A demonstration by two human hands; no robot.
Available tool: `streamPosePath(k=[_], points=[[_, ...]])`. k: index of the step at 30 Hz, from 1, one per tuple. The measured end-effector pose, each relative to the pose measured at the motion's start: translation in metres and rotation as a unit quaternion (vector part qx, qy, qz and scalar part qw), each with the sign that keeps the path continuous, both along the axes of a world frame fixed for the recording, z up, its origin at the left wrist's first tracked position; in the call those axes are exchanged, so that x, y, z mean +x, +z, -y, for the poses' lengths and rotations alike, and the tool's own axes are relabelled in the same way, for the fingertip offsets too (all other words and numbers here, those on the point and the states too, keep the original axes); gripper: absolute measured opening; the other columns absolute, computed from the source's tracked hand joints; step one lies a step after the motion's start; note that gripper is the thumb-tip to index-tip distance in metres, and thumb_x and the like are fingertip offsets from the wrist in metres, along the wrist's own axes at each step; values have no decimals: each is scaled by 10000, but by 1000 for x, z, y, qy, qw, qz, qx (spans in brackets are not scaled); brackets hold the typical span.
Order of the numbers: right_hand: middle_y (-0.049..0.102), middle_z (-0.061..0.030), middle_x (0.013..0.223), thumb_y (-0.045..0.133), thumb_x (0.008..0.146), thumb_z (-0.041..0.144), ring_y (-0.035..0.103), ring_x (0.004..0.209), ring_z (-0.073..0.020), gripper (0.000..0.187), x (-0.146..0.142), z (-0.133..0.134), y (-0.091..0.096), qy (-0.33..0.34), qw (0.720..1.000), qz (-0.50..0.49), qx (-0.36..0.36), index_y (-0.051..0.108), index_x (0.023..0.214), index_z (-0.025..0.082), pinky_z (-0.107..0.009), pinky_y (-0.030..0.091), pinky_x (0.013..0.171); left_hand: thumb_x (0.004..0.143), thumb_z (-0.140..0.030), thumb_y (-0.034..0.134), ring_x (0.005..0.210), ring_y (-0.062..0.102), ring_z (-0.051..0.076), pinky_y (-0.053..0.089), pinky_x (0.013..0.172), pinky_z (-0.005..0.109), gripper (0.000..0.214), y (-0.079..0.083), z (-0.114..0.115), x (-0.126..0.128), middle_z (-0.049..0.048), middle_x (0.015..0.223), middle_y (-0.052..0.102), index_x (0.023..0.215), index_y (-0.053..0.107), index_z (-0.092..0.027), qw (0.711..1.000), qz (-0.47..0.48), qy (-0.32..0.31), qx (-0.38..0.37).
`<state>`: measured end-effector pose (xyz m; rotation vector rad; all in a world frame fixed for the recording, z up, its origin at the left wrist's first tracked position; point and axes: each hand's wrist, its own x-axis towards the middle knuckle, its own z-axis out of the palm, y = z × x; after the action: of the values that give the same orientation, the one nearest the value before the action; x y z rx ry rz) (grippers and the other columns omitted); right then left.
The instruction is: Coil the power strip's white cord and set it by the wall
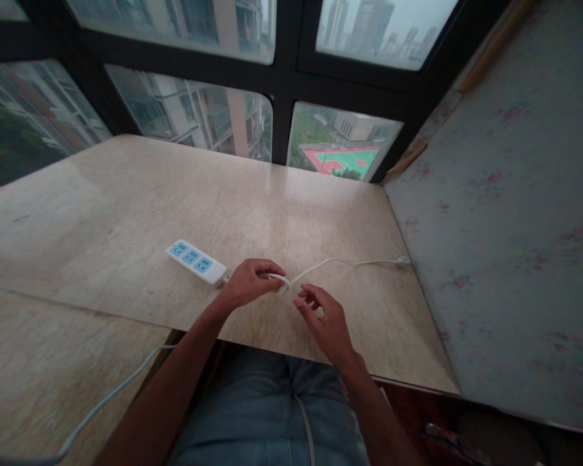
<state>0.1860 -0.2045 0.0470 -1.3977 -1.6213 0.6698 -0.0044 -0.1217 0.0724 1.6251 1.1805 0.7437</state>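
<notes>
A white power strip (190,260) with blue socket faces lies on the windowsill, left of my hands. Its white cord (342,260) is gathered into a small bundle near the strip's right end. My left hand (252,279) is closed around that bundle, thumb and fingers gripping the loops; part of the bundle is hidden by the fingers. Just right of the bundle, my right hand (325,320) hovers with curled fingers apart and nothing visible in them. From the bundle the loose cord runs right to a plug (401,261) lying by the wall.
The broad stone-patterned sill (140,200) reaches back to dark-framed windows (284,129). A flower-patterned wall (505,246) bounds it on the right. Another pale cable (111,391) crosses the lower left surface. My legs in jeans (267,401) are against the front edge.
</notes>
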Motion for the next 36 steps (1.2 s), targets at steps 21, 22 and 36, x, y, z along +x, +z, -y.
streamPosePath(k=[21,22,36], points=[[661,-3,629,564,885,431,613,596,-146,323,-42,-24,10,-50,982,-171,-66,664,690,194,-248,465,607,912,-250,549,766,643,172,507,696,295,166,-5,46,3,52,829,693,914,706,-195,897,-202,66,387],[661,-3,628,558,888,432,613,596,-147,328,-41,-25,12,-47,983,-163,-66,664,685,197,-249,466,608,915,-251,546,758,647,172,504,686,292,171,-7,45,5,51,826,699,917,709,-198,895,-208,72,389],[682,-17,657,533,898,440,612,568,-139,340,-26,-34,17,-70,985,-146,-52,684,721,192,-248,472,580,882,-205,567,606,627,106,514,610,227,126,-27,42,25,31,758,703,901,687,-171,909,-85,142,384]])
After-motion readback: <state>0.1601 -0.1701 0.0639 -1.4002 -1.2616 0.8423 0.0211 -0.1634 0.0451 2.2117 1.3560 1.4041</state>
